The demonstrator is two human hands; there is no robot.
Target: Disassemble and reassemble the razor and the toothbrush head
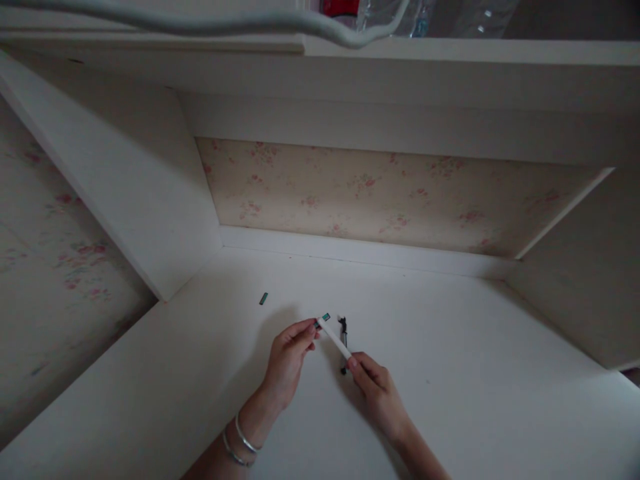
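Note:
A razor with a white handle (336, 341) slants between my hands above the desk. My right hand (377, 390) is closed around the lower end of this handle. At the upper end, the fingers of my left hand (289, 357) pinch one side of the dark, green-faced blade head (326, 317); its other side sticks out past the handle. Whether head and handle are joined I cannot tell. Behind the handle lies a thin black-and-grey stick-like item (344, 343), partly covered. A small green-and-black strip (263, 299), similar to the blade head, lies on the desk to the left.
The white desk top (450, 347) ends at a back ledge (370, 250) under floral wallpaper (350, 193). White side panels (115, 160) stand left and right. An overhead shelf (450, 87) holds plastic-wrapped items, and a pale cable (200, 23) hangs across the top.

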